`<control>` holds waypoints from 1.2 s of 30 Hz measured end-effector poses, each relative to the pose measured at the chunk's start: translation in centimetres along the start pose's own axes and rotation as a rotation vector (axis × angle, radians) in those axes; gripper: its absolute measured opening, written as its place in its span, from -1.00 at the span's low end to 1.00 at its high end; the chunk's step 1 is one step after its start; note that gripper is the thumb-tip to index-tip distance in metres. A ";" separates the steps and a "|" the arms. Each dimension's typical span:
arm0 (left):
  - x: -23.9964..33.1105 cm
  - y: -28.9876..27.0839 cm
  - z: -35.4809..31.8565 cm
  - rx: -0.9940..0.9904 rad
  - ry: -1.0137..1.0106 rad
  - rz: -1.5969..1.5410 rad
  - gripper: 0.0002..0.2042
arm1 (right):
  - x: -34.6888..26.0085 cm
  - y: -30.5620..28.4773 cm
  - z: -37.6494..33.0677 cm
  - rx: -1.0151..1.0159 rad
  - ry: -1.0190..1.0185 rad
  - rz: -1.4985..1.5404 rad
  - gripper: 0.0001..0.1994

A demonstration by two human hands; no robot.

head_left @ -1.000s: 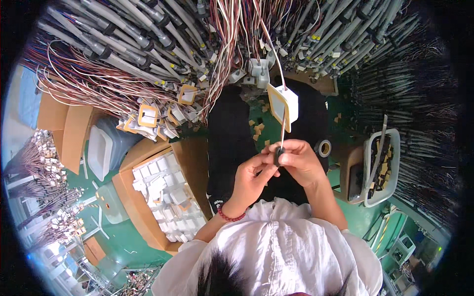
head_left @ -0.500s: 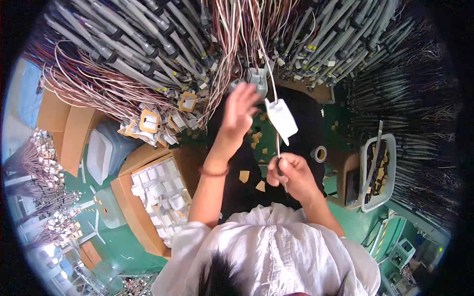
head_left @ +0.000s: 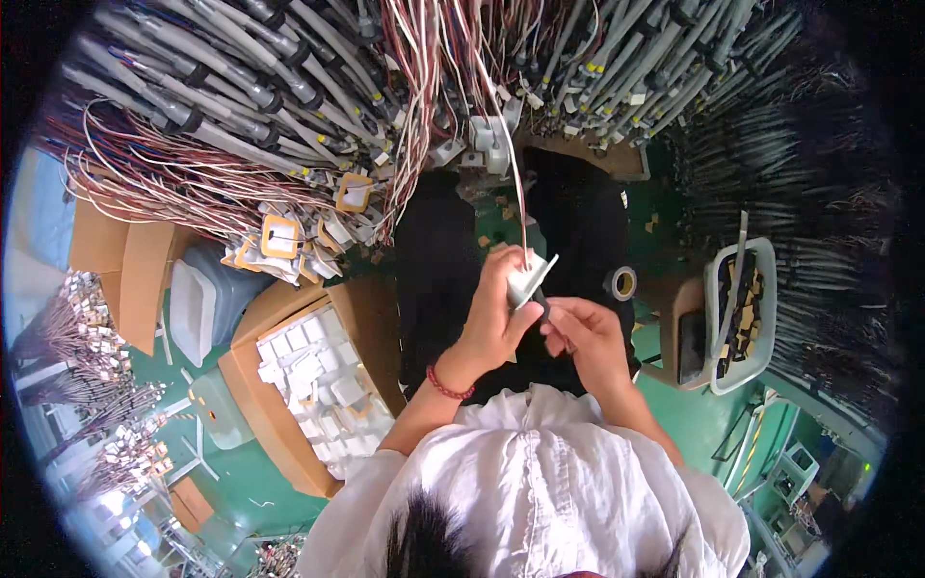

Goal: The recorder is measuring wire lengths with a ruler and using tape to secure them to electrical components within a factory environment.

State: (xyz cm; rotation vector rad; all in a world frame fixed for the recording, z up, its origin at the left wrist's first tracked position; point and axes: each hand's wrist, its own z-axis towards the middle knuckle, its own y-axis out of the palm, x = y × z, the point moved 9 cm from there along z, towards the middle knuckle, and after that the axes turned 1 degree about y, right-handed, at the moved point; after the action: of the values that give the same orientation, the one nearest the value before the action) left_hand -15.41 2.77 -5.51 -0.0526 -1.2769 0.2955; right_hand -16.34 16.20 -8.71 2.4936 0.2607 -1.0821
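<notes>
A small white plastic housing [head_left: 530,278] hangs on a thin wire [head_left: 517,178] that comes down from the bundles ahead. My left hand [head_left: 488,323] is closed around the housing's left side, with the thumb near its lower end. Just below the housing, a short black piece [head_left: 542,305] lies between the two hands. The fingers of my right hand [head_left: 590,339] pinch this black piece, close to my left thumb. The wire's lower end is hidden by my fingers.
At the left stands a cardboard box [head_left: 289,435] of white housings. A clear bin [head_left: 768,318] with black and tan pieces is at the right, and a tape roll [head_left: 622,282] lies nearer. Dense grey cables [head_left: 279,82] and red-white wires [head_left: 145,197] hang ahead.
My left hand, open and empty before, has come down and right and taken hold of the white housing. The housing has moved nearer to me and tilted. My right hand has shifted slightly right.
</notes>
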 end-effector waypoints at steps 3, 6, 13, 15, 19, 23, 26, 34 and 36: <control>-1.3 1.2 -3.0 0.005 -0.231 -0.277 -0.51 | -0.3 0.4 0.2 -0.008 -0.079 0.121 -0.80; 0.1 1.5 -2.7 0.007 -0.247 -0.444 -0.54 | 0.2 1.1 0.0 -0.019 -0.075 0.110 -0.81; 0.9 1.2 -3.5 -0.012 -0.153 -0.282 -0.59 | -3.4 2.5 -2.4 0.057 -0.310 -0.462 -0.89; 0.6 0.2 -3.9 -0.004 -0.152 -0.263 -0.57 | -7.4 3.6 -3.7 -0.086 -0.660 -0.678 -0.87; 0.9 0.1 -4.4 -0.120 -0.222 -0.253 -0.33 | -11.7 3.0 -2.3 -0.106 -0.606 -0.697 -0.84; 2.2 -0.1 -3.4 -0.198 -0.147 -0.219 -0.28 | -8.8 6.2 0.4 -0.596 -0.474 -0.562 -0.75; 4.3 -0.4 -2.6 -0.253 -0.030 -0.076 -0.27 | -8.9 6.5 0.7 -0.642 -0.449 -0.463 -0.81; 2.6 0.2 -3.7 -0.073 -0.339 -0.449 -0.23 | -10.5 5.9 -1.2 -0.268 -0.692 -0.619 -0.91; 2.8 0.3 -3.5 -0.078 -0.351 -0.463 -0.24 | -10.6 5.3 -1.6 -0.198 -0.726 -0.557 -0.92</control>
State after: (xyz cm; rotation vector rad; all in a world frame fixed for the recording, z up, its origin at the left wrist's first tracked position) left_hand -11.39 4.17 -4.01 0.2363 -1.6044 -0.1518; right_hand -20.82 12.05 1.56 1.7293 0.8096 -1.9748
